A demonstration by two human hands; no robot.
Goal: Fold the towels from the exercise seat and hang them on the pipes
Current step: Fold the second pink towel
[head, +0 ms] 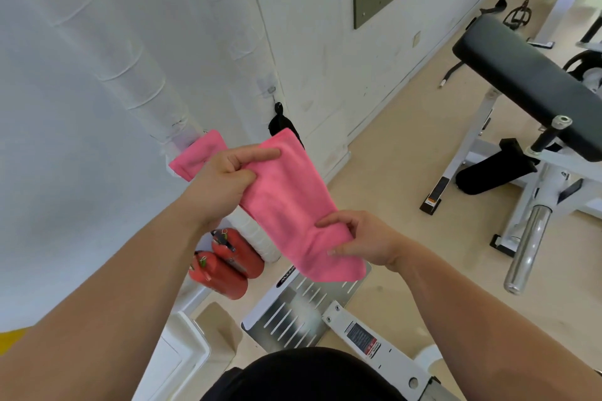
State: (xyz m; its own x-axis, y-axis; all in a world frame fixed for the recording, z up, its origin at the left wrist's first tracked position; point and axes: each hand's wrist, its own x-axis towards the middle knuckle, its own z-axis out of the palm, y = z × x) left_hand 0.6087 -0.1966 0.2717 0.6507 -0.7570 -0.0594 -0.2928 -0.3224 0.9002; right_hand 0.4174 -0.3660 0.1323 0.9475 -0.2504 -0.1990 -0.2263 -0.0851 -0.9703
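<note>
**Tech 1:** Pose of left hand?

**Tech 2:** Raised ahead on an extended forearm, back of hand toward the camera. Grips the upper part of the pink towel. Index finger laid straight along the cloth, thumb pressed against it just below, remaining fingers curled underneath.

**Tech 1:** Pose of right hand?

**Tech 2:** Lower and nearer the body, wrist bent inward. Pinches the lower end of the same towel between thumb and curled fingers. Leaves the bottom corner hanging free below the knuckles.

**Tech 1:** Location of towel?

**Tech 2:** Stretched as a folded band between both hands, slanting from the left hand down to the right. Crosses the white wrapped pipe, visible above the left hand and again beneath the left wrist. Cannot tell whether resting on the pipe or held just in front.

**Tech 1:** Second pink strip?

**Tech 2:** Just beyond the left hand, against the pipe. Cannot tell whether separate cloth or part of the same towel.

**Tech 1:** Surroundings?

**Tech 2:** Two red fire extinguishers below the left forearm. Perforated metal plate beneath the right hand. Black padded exercise seat well to the right of the right hand.
</note>
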